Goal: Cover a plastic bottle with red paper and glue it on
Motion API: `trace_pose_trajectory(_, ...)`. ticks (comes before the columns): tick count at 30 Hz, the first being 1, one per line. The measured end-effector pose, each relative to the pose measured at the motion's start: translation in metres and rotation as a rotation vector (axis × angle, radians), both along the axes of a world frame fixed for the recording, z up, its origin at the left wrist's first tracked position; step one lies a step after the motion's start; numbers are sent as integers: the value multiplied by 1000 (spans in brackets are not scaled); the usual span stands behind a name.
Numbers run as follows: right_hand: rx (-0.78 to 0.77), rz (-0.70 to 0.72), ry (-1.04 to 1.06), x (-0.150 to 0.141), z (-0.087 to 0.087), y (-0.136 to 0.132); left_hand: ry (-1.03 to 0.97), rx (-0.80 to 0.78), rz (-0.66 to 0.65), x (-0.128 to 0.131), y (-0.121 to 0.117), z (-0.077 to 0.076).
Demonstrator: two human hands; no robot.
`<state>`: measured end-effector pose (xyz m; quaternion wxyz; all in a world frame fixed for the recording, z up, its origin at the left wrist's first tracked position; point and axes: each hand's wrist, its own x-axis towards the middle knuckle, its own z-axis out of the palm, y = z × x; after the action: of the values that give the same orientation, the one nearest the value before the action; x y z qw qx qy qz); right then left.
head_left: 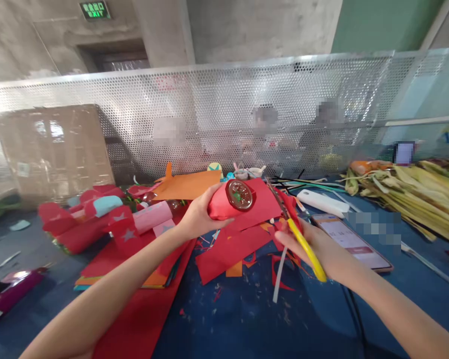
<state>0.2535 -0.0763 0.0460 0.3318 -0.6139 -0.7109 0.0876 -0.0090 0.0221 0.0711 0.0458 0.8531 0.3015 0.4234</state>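
Red-wrapped cylinder (220,203) above tabletop (243,326), pinched in grip of left hand (196,217); grip of right hand (324,247) closed around yellow-handled scissors (301,242). Apparent step: trimming red paper (262,202). Next cut calls for steady cylinder.

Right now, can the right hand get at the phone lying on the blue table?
Probably yes: the right hand is close beside the phone, nothing visibly between, though it holds the yellow-handled scissors.

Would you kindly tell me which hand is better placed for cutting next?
Probably the right hand: it holds the yellow-handled scissors, while the left hand is occupied gripping the red-wrapped bottle.
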Motion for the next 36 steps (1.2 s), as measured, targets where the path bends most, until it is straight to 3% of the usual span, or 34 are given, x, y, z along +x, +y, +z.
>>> trace_pose_trajectory(6,-20,-207,-187,-6,-21,3,-3,280,-52,0,6,-11)
trace_pose_trajectory(11,-49,-137,-285,-5,-28,5,24,386,-45,-1,9,-14)
trace_pose_trajectory(15,23,-58,-272,-6,-19,2,62,473,-69,-1,7,-14)
trace_pose_trajectory(18,97,20,-46,-6,-6,-2,82,497,-96,1,4,-14)
trace_pose_trajectory(23,-257,326,725,-14,2,-8,116,473,-155,9,-4,-20)
trace_pose_trajectory(27,-409,464,1056,-24,-2,-11,219,534,-184,12,-8,-26)
trace_pose_trajectory(32,-541,494,1306,-22,-11,-8,265,582,-188,15,-11,-26)
trace_pose_trajectory(36,-695,334,1505,-18,-13,-4,296,711,-204,16,-16,-19)
